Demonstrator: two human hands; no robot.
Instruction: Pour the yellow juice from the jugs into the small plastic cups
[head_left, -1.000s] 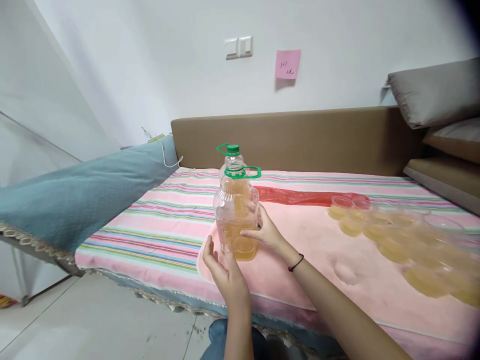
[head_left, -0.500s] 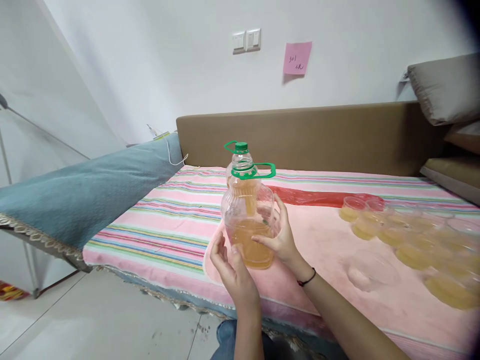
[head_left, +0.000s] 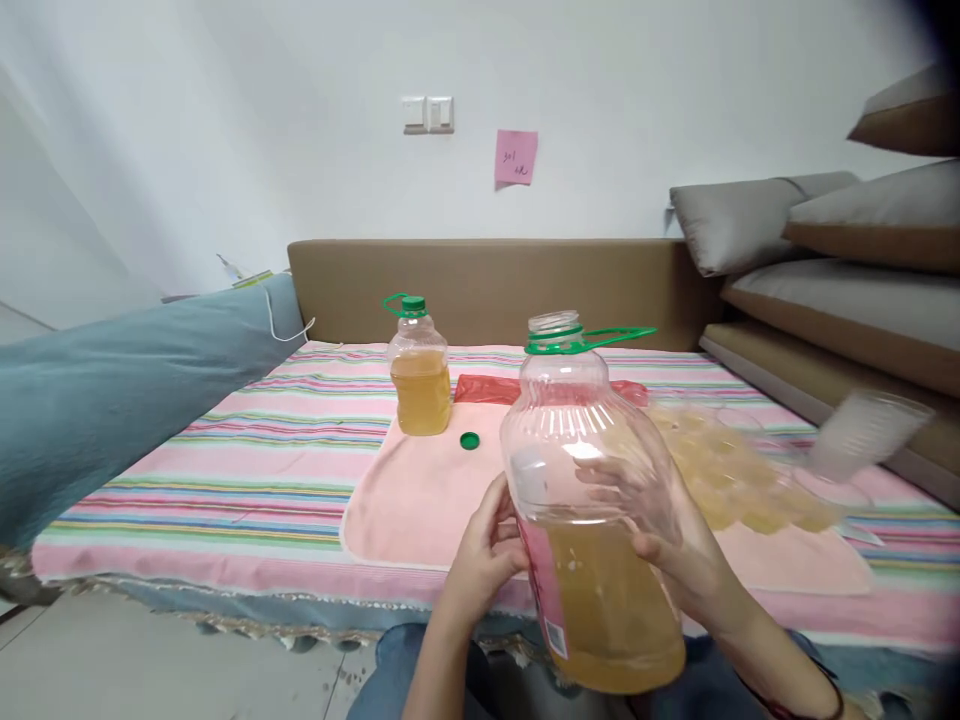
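A large clear plastic bottle (head_left: 600, 590) of amber liquid, a bit over half full, is held up in front of the bed's edge, leaning slightly. Its mouth is uncapped, and a green handle ring sits round the neck. My left hand (head_left: 480, 565) is curled against its left side. My right hand (head_left: 686, 560) grips it from the right, some fingers showing through the clear plastic. On the pink cloth (head_left: 420, 510) behind lies a green cap (head_left: 469, 440). Beyond stands a second bottle (head_left: 422, 395), capped in green, with similar liquid.
Several clear cups of yellowish liquid (head_left: 720, 470) cluster at the right, blurred. A stack of clear empty-looking cups (head_left: 866, 435) leans beside them. Red plastic (head_left: 484, 389) lies behind the bottles. Cushions (head_left: 885, 310) are piled at the far right, near the brown backrest (head_left: 487, 285).
The uncapped bottle has come up off the cloth, towards me and to the right, between both hands. The second bottle and the green cap now show. The view has swung right.
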